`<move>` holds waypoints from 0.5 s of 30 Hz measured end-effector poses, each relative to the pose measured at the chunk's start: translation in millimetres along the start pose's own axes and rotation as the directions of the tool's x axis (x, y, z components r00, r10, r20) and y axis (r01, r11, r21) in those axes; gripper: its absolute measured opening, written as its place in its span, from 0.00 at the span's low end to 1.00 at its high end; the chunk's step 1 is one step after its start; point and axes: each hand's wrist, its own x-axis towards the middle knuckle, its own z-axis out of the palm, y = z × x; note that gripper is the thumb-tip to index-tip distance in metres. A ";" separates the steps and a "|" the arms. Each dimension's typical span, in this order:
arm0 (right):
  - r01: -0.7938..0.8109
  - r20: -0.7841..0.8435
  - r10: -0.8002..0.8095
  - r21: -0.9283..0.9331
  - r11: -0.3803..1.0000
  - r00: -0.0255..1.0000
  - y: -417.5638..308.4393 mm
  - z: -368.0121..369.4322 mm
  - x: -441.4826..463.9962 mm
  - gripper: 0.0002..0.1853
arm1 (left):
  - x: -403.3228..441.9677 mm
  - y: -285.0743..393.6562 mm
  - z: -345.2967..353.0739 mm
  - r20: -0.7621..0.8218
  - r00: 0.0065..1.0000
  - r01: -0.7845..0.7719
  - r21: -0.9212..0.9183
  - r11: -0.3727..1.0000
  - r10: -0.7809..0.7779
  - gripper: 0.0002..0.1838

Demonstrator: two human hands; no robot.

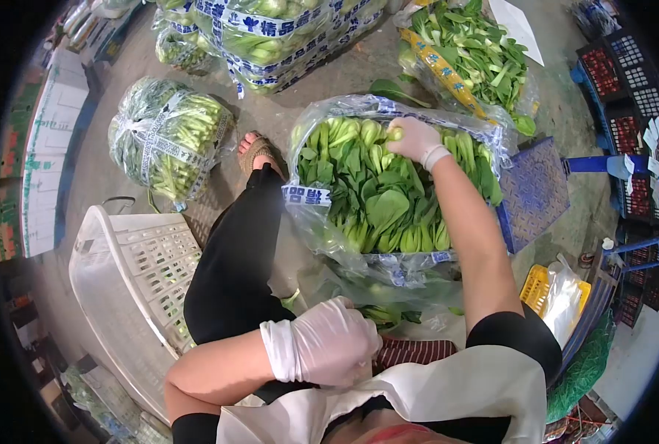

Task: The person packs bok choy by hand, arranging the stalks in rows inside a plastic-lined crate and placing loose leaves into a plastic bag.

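Observation:
Rows of green leafy vegetables [385, 211] fill a large open plastic bag [307, 222] with blue and white printed bands. At the bag's far side my right hand [417, 140], in a thin whitish glove, has its fingers closed around the pale base of a bok choy [395, 134]. My left hand [333, 342], also gloved, is near my lap with its fingers curled; what it may hold is hidden. Between my left hand and the bag, more loose leaves [389, 316] lie under clear plastic.
A white basket [156, 251] stands at the left, with a wrapped bundle of greens [170, 140] beyond it. Large wrapped packs [270, 44] are at the back. An open bag of loose greens [477, 59] lies back right, near a blue metal platform [534, 194] and a yellow basket [536, 288].

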 end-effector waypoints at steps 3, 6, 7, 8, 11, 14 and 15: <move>0.044 -0.299 -0.014 0.093 0.995 0.954 0.1 -5.7 -33.1 0.22 | -1.1 -6.1 8.9 -0.028 0.999 -0.034 0.009 0.999 0.035 0.12; 0.167 -0.510 -0.051 0.184 0.969 0.858 3.2 -23.8 -58.6 0.15 | -0.3 -10.2 11.4 -0.026 0.999 -0.038 -0.046 0.998 0.037 0.14; 0.191 -0.567 -0.053 0.187 0.963 0.822 4.8 -30.2 -66.9 0.12 | 0.1 -10.0 12.1 -0.016 0.999 -0.038 -0.046 0.998 0.037 0.14; 0.238 -0.612 -0.084 0.174 0.956 0.786 6.6 -38.9 -73.6 0.12 | 0.8 -8.7 11.1 -0.007 1.000 -0.005 -0.078 0.997 0.005 0.17; 0.308 -0.734 -0.178 0.045 0.950 0.655 -2.3 -81.1 -100.9 0.11 | 2.3 -10.1 -2.9 0.205 0.979 0.002 -0.069 0.998 0.012 0.28; 0.404 -0.748 -0.247 0.032 0.914 0.617 -24.6 -124.7 -136.5 0.13 | -6.6 -20.7 -23.9 -0.161 0.982 -0.132 -0.189 0.973 0.102 0.44; 0.462 -0.733 -0.286 0.044 0.886 0.617 -36.6 -138.0 -151.7 0.13 | -5.9 -24.3 -32.9 -0.238 0.969 -0.133 -0.276 0.952 0.067 0.47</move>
